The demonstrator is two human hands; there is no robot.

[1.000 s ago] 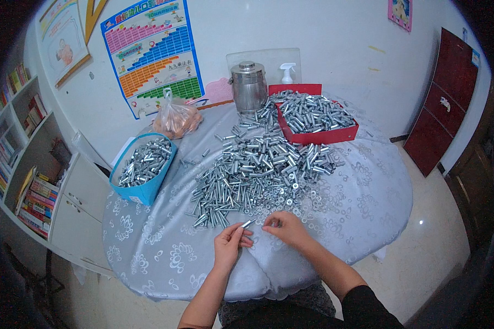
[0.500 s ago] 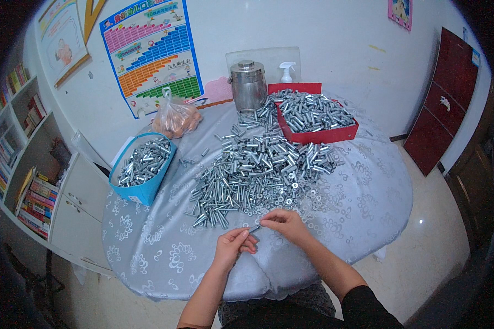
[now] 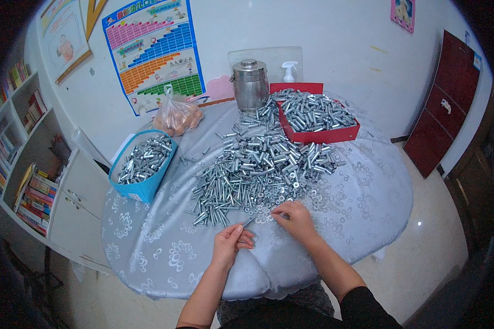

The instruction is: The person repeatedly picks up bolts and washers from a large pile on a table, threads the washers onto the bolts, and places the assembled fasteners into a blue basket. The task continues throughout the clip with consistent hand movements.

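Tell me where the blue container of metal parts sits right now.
In the head view the blue container sits at the table's left edge, left of the big pile of metal parts and in front of the orange plastic bag.

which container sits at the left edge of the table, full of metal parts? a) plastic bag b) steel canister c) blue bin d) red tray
c: the blue bin full of metal parts stands at the table's left edge, while the red tray sits at the far side by the steel canister.
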